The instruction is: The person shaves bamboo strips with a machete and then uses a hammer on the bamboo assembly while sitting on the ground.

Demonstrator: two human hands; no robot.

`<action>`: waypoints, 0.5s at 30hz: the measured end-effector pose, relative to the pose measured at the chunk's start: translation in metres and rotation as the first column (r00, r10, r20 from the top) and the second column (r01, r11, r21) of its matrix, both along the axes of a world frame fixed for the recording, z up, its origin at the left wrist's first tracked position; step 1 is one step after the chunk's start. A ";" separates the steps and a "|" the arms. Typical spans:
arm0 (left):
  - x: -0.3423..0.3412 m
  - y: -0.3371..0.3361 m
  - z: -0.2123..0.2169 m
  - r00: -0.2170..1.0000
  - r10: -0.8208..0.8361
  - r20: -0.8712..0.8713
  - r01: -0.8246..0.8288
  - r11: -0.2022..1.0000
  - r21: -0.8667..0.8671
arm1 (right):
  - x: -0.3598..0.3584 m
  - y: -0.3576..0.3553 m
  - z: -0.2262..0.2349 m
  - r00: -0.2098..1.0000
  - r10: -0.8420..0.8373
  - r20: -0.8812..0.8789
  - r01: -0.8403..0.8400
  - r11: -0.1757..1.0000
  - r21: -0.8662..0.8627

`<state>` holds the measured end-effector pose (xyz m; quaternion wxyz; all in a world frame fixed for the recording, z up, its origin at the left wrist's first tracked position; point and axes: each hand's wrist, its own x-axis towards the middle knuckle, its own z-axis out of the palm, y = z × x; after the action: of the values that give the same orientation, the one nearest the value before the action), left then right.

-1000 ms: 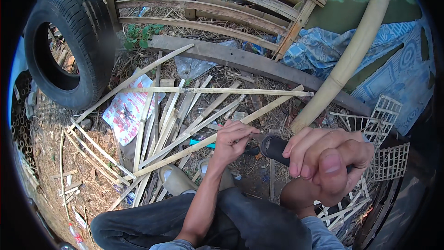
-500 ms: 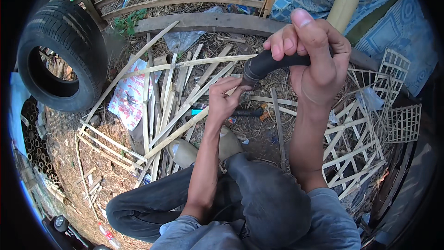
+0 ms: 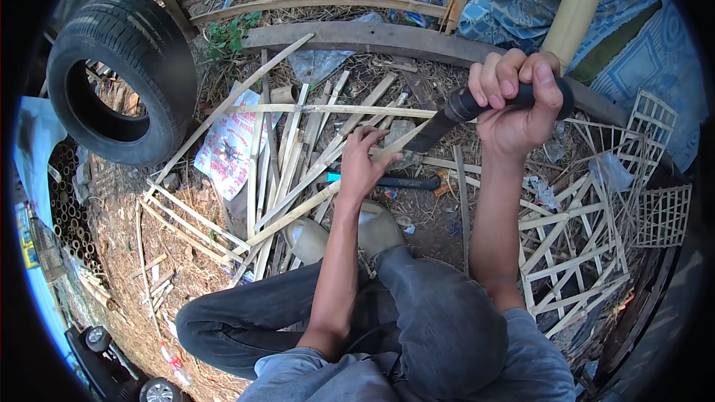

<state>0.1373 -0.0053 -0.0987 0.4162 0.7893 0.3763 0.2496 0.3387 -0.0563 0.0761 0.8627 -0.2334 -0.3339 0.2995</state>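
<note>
My right hand [image 3: 514, 100] is wrapped round the thick black handle of a knife [image 3: 432, 132]. Its dark blade points down to the left, and its edge lies at or close to the end of a pale bamboo strip [image 3: 302, 207]. Lower left of the blade, my left hand [image 3: 365, 160] holds that strip between thumb and fingers, the fingers somewhat loose. From there the strip slants down past my shoes. Beneath the left hand, a black tool with a turquoise end [image 3: 402, 182] lies on the ground, partly covered.
Loose bamboo strips [image 3: 287, 156] cover the ground at the left, beside a printed sack [image 3: 227, 145] and a tyre [image 3: 119, 78]. Woven bamboo lattices [image 3: 573, 234] lie at the right. A wooden beam [image 3: 357, 36] and slatted fence [image 3: 328, 4] stand ahead, with blue cloth [image 3: 506, 4] at the far right.
My right hand has moved slightly with the knife, whose handle has levelled and whose blade now shows. My left hand's fingers have loosened and spread. The whole view has shifted a little.
</note>
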 end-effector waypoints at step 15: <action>-0.013 -0.013 -0.041 0.968 0.161 -0.191 -0.222 0.908 -0.356 | -0.013 -0.019 0.031 0.874 -0.471 0.115 0.479 0.876 -0.055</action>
<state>0.1244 -0.0184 -0.1395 0.5016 0.6715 0.5245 0.1497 0.3258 -0.0755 0.1071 0.8822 -0.3578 -0.2955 0.0799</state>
